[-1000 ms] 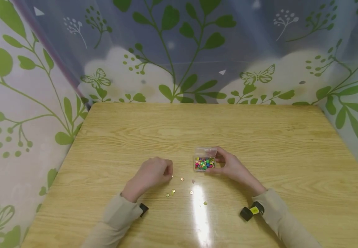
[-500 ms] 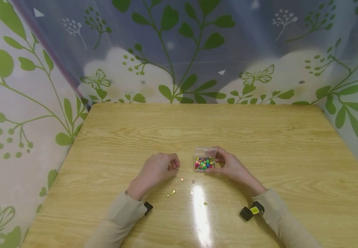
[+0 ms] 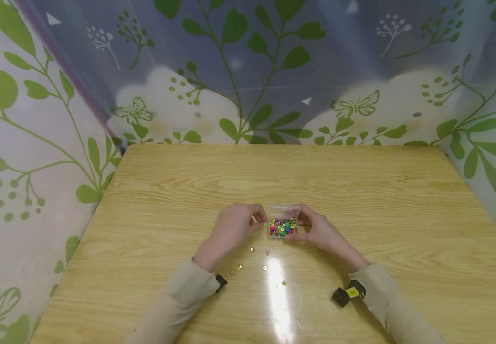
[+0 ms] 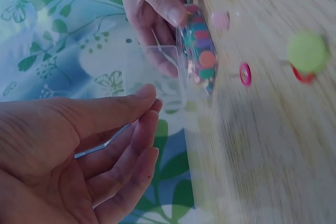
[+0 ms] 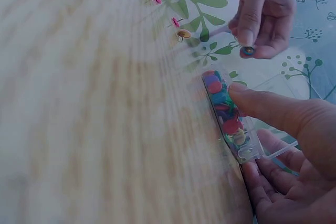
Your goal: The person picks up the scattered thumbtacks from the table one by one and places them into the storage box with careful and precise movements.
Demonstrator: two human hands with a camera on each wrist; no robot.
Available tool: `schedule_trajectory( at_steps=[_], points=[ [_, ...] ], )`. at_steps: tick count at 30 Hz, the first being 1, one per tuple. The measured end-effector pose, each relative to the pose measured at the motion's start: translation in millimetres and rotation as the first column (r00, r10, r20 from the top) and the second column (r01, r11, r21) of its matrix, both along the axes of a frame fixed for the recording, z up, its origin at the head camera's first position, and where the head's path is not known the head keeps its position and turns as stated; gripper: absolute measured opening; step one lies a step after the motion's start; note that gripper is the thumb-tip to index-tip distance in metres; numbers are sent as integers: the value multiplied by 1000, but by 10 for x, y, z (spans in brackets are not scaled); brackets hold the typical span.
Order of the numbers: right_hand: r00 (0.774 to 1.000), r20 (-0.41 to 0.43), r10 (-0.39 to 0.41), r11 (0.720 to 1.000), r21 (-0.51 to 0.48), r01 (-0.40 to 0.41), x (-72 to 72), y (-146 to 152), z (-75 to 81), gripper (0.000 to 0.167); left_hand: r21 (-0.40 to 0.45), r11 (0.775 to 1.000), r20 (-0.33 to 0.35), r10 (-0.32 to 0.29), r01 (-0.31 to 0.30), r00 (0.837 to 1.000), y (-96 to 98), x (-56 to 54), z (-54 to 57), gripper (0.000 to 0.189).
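A small clear plastic box (image 3: pixel 284 210) full of colourful thumbtacks (image 3: pixel 279 228) stands on the table with its lid raised. My right hand (image 3: pixel 322 232) holds it from the right side, thumb at the near edge and fingers behind. Just left of the box is my left hand (image 3: pixel 233 228). Between its thumb and fingertips it pinches one thumbtack (image 5: pixel 248 51), plain in the right wrist view with a dark bluish rim. The head view hardly shows that tack. In the left wrist view, the fingertips appear close to the open lid (image 4: pixel 152 72).
Several loose thumbtacks lie in front of the box, among them an orange-red one (image 3: pixel 252 249), one nearer the front (image 3: pixel 265 268) and a yellow one (image 3: pixel 284 283). The wooden table (image 3: pixel 359 181) meets a leaf-patterned curtain (image 3: pixel 248 71) at its back edge.
My left hand has moved right and away from me, from above the loose tacks to the box's left side, carrying a thumbtack. My right hand and the box have stayed in place.
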State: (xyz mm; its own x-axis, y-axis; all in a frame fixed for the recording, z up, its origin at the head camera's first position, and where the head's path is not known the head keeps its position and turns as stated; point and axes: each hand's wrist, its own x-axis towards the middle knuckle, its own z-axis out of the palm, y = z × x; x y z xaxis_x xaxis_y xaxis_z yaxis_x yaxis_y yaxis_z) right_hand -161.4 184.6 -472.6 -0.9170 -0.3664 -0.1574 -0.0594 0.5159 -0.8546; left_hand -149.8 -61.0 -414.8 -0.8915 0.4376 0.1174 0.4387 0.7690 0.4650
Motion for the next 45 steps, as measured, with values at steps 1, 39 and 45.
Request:
schedule_trajectory(
  at_steps=[1, 39, 45],
  points=[
    [1000, -2, 1, 1000, 1, -1, 0, 1, -3, 70, 1, 1000, -5, -4, 4, 1000, 22, -6, 0, 5],
    [1000, -26, 10, 1000, -8, -11, -7, -8, 2, 69, -17, 1000, 4, 23, -23, 1000, -59, 49, -26, 4],
    [1000, -16, 5, 1000, -1, -5, -2, -14, 5, 70, -83, 996, 52, -25, 29, 998, -148, 129, -67, 4]
  ],
)
